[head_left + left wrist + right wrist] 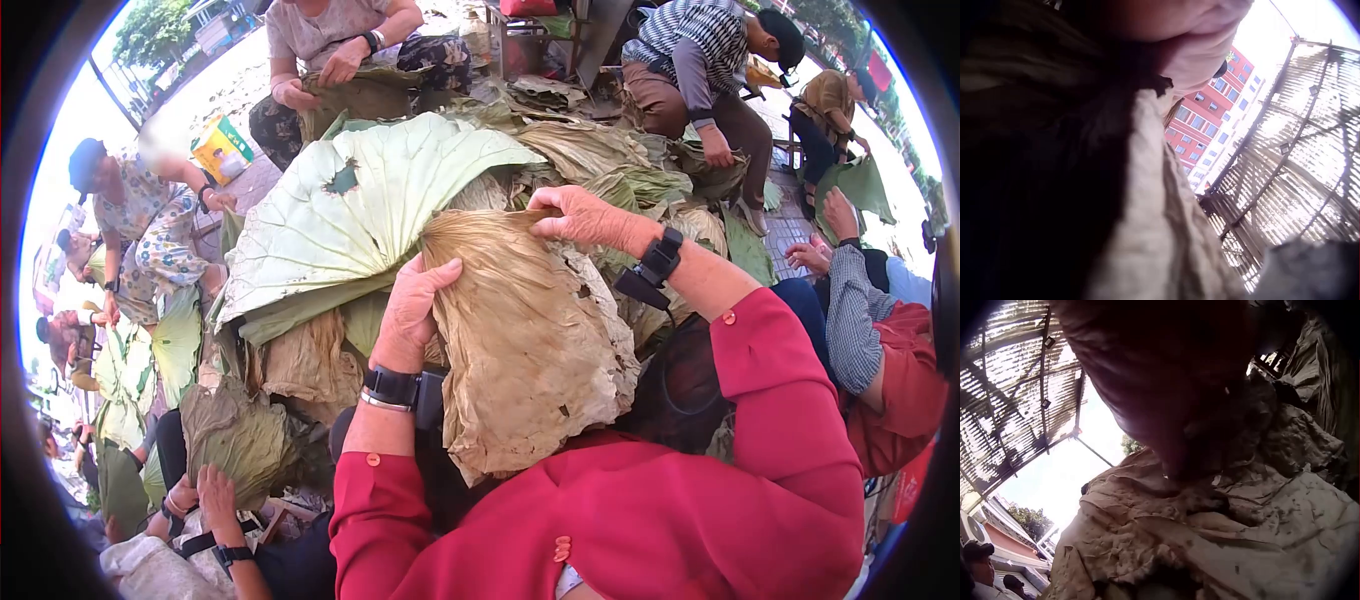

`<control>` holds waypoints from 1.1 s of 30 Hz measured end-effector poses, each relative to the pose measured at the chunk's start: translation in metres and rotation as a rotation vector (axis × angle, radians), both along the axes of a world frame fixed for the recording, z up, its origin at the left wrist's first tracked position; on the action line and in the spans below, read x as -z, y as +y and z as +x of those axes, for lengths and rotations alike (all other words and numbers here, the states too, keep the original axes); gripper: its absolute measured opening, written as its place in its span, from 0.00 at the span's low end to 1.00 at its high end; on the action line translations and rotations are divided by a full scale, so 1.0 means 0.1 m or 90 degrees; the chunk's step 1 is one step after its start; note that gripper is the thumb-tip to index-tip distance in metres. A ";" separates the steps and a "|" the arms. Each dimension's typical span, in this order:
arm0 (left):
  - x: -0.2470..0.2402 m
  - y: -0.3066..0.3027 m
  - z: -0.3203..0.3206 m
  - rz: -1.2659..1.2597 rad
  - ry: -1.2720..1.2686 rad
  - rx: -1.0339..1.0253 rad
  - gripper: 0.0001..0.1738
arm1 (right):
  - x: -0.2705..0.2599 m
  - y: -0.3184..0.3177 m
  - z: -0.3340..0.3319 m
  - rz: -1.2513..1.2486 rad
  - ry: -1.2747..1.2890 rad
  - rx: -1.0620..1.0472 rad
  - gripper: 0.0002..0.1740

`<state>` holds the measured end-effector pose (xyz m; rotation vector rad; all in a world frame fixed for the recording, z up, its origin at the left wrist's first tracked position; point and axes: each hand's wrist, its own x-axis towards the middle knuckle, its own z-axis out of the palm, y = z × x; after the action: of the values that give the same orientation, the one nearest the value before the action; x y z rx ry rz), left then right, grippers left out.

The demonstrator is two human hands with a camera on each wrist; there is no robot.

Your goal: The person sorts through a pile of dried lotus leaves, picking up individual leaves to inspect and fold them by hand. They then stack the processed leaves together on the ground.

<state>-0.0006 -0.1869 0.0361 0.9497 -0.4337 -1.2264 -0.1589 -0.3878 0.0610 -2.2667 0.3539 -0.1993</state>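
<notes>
A dried brown lotus leaf [530, 350], folded over and torn along its lower right edge, hangs in front of the red-sleeved person. My left hand [408, 310] grips its left edge, the thumb lying on top. At the upper right corner my right hand [588, 218] pinches the leaf between thumb and fingers. Behind it spreads a large pale green lotus leaf [400, 190] with a hole in it. In the left wrist view the leaf's crinkled edge [1154, 187] runs below the hand. The right wrist view has the wrinkled leaf [1135, 531] under the dark, shaded hand.
A heap of dried leaves [560, 150] lies beyond my hands. People sit around it handling leaves, one at the far side [340, 30], one in a striped top [690, 50]. At lower left, another person's hands [215, 495] hold a greenish leaf [235, 435].
</notes>
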 end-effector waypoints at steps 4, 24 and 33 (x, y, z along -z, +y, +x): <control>-0.03 0.18 0.22 -0.060 0.029 -0.096 0.18 | 0.20 -0.22 -0.26 0.042 -0.016 0.099 0.15; -2.08 3.36 0.14 -0.172 -0.153 -0.440 0.19 | 0.67 -0.31 -0.51 0.277 0.096 0.046 0.16; -1.59 4.17 -1.08 0.290 -0.446 -0.607 0.21 | 0.90 -0.37 -0.42 0.339 0.132 0.084 0.13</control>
<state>-0.1084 0.2300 0.1949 1.7185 -0.1739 -0.0813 -0.2012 -0.4250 -0.0290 -1.7404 0.5906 0.0612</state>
